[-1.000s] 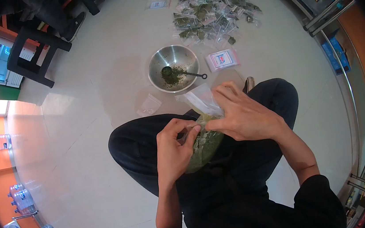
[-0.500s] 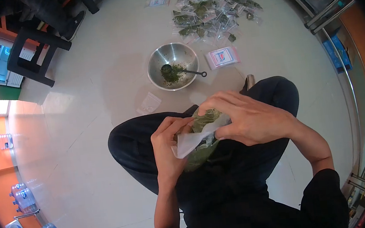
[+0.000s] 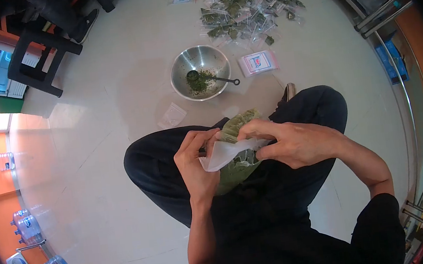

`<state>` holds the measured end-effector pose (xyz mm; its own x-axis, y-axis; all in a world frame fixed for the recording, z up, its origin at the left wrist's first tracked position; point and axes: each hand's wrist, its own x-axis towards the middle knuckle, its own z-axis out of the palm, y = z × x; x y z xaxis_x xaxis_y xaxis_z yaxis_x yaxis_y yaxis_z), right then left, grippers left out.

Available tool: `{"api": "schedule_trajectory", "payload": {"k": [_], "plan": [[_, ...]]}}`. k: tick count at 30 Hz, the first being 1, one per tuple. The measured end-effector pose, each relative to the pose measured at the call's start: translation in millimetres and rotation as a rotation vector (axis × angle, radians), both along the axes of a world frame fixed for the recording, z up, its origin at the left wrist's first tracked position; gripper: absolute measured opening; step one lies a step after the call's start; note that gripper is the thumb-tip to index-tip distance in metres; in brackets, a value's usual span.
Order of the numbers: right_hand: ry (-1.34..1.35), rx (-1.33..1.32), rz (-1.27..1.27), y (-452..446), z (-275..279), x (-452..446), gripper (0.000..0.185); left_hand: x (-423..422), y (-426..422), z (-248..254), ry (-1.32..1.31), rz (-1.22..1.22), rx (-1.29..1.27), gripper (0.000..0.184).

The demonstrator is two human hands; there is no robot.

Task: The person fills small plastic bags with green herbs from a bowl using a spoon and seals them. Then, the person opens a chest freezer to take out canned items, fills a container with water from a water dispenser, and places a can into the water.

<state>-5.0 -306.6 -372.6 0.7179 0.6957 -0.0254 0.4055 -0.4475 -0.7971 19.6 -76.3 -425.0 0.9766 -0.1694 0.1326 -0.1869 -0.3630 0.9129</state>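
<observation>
A clear plastic bag (image 3: 237, 176) full of dried green leaves rests in my lap, its whitish opening strip (image 3: 224, 154) facing up. My left hand (image 3: 197, 159) grips the bag's left edge, fingers curled round it. At the opposite side my right hand (image 3: 295, 141) pinches the mouth of the bag between thumb and fingers. Beyond my knees a steel mixing bowl (image 3: 178, 86) holds chopped green leaves (image 3: 197, 83), with a dark measuring scoop (image 3: 224, 80) lying in it.
Behind the bowl lies a heap of small filled zip bags (image 3: 245, 12). A pack of zip bags (image 3: 258, 63) sits right of the bowl, and one small zip bag (image 3: 172, 116) lies near my left knee. A black stool (image 3: 42, 62) and a person's shoe (image 3: 88, 25) are at the upper left.
My right hand has drawn down and back a little along the bag, showing more of its far end. The white strip has tilted slightly upward; the left hand still holds the bag.
</observation>
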Motion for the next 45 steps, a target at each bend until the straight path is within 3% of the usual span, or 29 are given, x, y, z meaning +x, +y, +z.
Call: {"api": "schedule_trajectory", "payload": {"k": [2, 5, 8, 11, 12, 14, 17, 21, 23, 26, 28, 30, 33, 36, 37, 39, 40, 43, 45], "plan": [[-0.037, 0.012, -0.004, -1, -2, 1, 0.008, 2, 2, -8, -0.042, -0.031, -0.003, 0.012], [-0.12, 0.141, -0.099, -2, -5, 1, 0.031, -2, 4, 6, 0.199, -0.012, -0.084, 0.012], [-0.05, 0.348, -0.397, -16, -32, -9, 0.043, -4, 17, -8, 0.119, -0.047, -0.047, 0.015], [0.323, 0.605, -1.052, 5, -96, -38, 0.063, -6, 22, -7, 0.423, 0.008, -0.2, 0.027], [0.32, 0.616, -0.984, 14, -103, -39, 0.072, -7, 22, -11, 0.458, 0.001, -0.328, 0.031], [0.507, 0.623, -0.824, 21, -111, -39, 0.072, -14, 26, -23, 0.535, -0.014, -0.571, 0.04], [0.563, 0.538, -0.762, 40, -122, -38, 0.074, -33, 28, -32, 0.476, 0.013, -0.663, 0.043], [0.548, 0.504, -0.749, 54, -126, -30, 0.075, -71, 62, -89, 0.531, 0.073, -0.086, 0.045], [0.481, 0.437, -0.754, 56, -134, -31, 0.077, -73, 64, -96, 0.445, 0.101, -0.299, 0.045], [0.455, 0.427, -0.788, 65, -128, -31, 0.074, -60, 47, -62, 0.403, 0.119, -0.546, 0.05], [0.416, 0.405, -0.793, 66, -128, -30, 0.072, -52, 34, -40, 0.325, 0.083, -0.474, 0.062], [0.401, 0.416, -0.785, 66, -133, -29, 0.071, -48, 26, -31, 0.178, 0.009, -0.186, 0.08], [0.522, 0.553, -0.796, 62, -135, -23, 0.067, -33, 14, -42, 0.247, 0.149, -0.389, 0.087], [0.431, 0.694, -0.913, 45, -110, -6, 0.068, 8, 3, -31, 0.279, 0.108, -0.333, 0.073], [0.433, 0.78, -1.069, 42, -112, -2, 0.068, 21, -3, -20, 0.265, 0.101, -0.382, 0.063], [0.419, 0.956, -1.379, 36, -133, 11, 0.066, 44, -16, -16, 0.329, 0.077, -0.566, 0.063], [0.543, 1.074, -1.226, 28, -143, 17, 0.079, 54, -22, -17, 0.326, 0.055, -0.65, 0.063], [0.819, 1.449, -0.943, 33, -128, 25, 0.082, 78, -44, -19, 0.328, -0.02, -0.872, 0.064], [0.772, 1.54, -0.871, 29, -120, 43, 0.081, 86, -60, -12, 0.34, -0.075, -0.972, 0.065]]}}
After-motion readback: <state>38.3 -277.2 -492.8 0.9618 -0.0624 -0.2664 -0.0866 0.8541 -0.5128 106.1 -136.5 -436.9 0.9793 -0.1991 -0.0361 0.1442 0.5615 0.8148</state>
